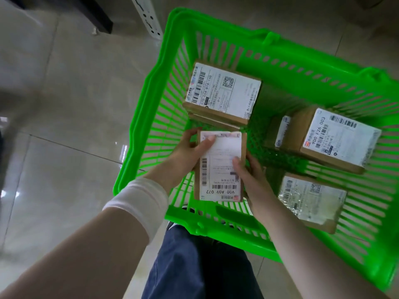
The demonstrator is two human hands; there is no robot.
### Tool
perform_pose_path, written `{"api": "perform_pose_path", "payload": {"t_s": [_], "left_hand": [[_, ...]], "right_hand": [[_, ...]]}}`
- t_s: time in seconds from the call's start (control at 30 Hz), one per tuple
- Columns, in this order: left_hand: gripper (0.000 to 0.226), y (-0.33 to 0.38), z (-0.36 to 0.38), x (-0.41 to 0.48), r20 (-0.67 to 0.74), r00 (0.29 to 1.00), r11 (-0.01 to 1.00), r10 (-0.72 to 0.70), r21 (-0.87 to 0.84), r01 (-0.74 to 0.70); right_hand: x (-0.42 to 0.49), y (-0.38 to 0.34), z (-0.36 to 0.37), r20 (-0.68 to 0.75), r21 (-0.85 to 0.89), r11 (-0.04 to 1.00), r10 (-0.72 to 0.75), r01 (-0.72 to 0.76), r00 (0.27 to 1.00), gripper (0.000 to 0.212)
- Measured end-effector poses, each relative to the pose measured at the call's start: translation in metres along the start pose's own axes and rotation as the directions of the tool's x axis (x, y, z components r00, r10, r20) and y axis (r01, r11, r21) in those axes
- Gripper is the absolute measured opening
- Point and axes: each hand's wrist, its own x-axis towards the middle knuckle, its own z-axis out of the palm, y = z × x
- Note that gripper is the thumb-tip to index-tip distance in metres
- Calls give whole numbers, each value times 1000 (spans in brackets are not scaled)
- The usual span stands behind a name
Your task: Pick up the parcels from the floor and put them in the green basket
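Observation:
A green plastic basket (151, 117) stands on the tiled floor in front of me. Inside its near left part I hold a brown parcel with a white label (220, 173). My left hand (190, 152) grips its left edge, thumb across the label. My right hand (248, 175) grips its right edge, thumb on the label. Several other labelled cardboard parcels lie in the basket: one at the back left (222, 93), one at the right (336, 139) and one at the near right (311, 199).
My legs in dark blue trousers (194, 266) are just below the basket's near rim. A dark furniture leg (97, 20) and a white perforated metal strip (146, 16) lie on the pale glossy floor tiles (75, 93) beyond the basket's left side.

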Motion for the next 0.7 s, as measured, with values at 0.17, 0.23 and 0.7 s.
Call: {"api": "perform_pose_path", "payload": {"t_s": [0.17,0.23,0.7], "left_hand": [[45,4,-5,-8,-52,999,995,-7,-97,2],[42,3,-8,-10,-63,998,997,-17,-78,12],[55,-4,-2,-20,-130,990,987,-50,144,69]], "right_hand": [[-8,1,-5,54,-37,998,43,-41,998,81],[-9,-5,-8,50,-31,999,35,-33,998,80],[-4,-8,2,-263,-45,995,78,-93,962,104]]}}
